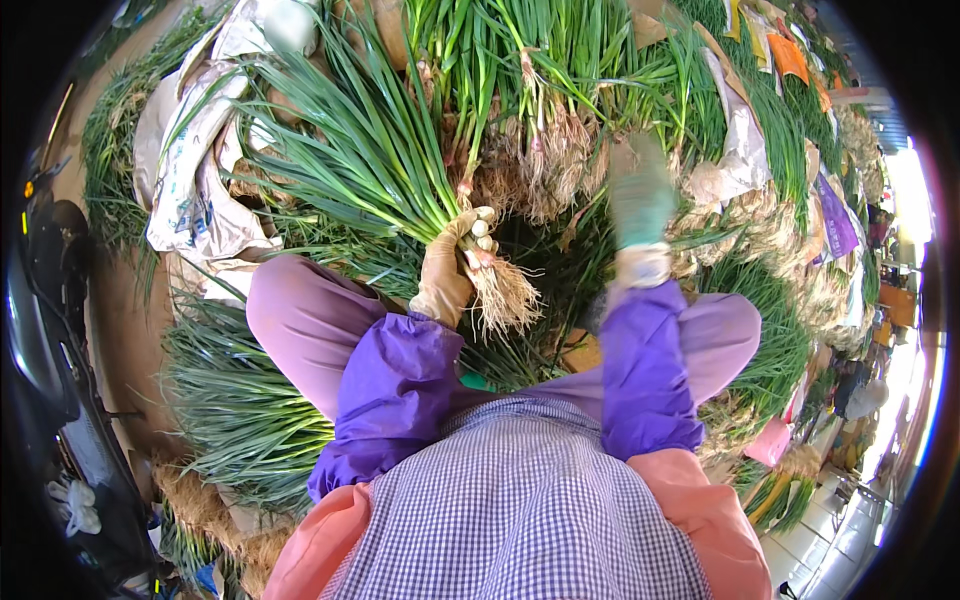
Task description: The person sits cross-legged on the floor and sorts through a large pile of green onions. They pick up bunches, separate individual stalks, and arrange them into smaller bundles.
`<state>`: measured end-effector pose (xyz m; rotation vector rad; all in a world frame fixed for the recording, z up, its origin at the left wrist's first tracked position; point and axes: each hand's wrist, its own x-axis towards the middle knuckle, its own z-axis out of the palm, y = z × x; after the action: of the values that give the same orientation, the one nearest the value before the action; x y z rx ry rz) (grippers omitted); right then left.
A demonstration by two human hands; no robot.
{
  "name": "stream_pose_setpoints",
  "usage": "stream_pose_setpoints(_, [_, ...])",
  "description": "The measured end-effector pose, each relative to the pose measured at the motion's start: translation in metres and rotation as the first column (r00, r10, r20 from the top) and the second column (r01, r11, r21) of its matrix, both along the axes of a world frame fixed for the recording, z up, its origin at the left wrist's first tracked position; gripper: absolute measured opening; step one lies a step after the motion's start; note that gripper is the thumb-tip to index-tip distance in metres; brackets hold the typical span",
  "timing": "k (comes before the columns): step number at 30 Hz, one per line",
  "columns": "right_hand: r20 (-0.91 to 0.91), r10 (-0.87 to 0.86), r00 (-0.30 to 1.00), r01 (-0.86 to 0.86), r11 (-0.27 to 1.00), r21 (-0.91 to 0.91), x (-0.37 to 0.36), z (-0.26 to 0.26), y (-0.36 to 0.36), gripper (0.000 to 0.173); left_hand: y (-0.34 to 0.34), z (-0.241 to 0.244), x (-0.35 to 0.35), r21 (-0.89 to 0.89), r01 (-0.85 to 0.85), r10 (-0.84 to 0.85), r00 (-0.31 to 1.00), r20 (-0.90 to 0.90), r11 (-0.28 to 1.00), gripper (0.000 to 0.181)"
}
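Observation:
My left hand [444, 274], in a tan glove, is closed around a bunch of green plants with white bulbs and long pale roots [405, 180], which look like young garlic. The leaves fan out to the upper left and the roots hang at the right of the fist. My right hand [642, 199], in a green glove, is blurred by motion to the right of the bunch; its fingers are not clear. Beyond both hands lies a pile of similar plants [540, 127] with their roots towards me.
White woven sacks [187, 180] lie at the upper left. Another heap of leafy plants [247, 405] is beside my left knee, and more bundles [757, 322] line the right. A dark vehicle [67, 360] stands at the far left. A purple bag [836, 217] is at the right.

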<state>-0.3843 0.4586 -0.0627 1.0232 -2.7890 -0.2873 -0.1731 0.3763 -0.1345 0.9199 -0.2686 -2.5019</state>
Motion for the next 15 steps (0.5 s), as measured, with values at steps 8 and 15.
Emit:
stream_pose_setpoints(8, [0.779,0.557,0.288,0.511,0.599,-0.617,0.096,-0.051,-0.039,0.023,0.008,0.022,0.021,0.086,0.135,-0.141,0.987,0.076,0.987,0.025])
stream_pose_setpoints(15, [0.456,0.557,0.694,-0.331,0.810,-0.484,0.125,-0.020,0.004,0.022,-0.006,-0.002,0.027,-0.034,0.217,-0.217,0.976,0.016,0.975,0.033])
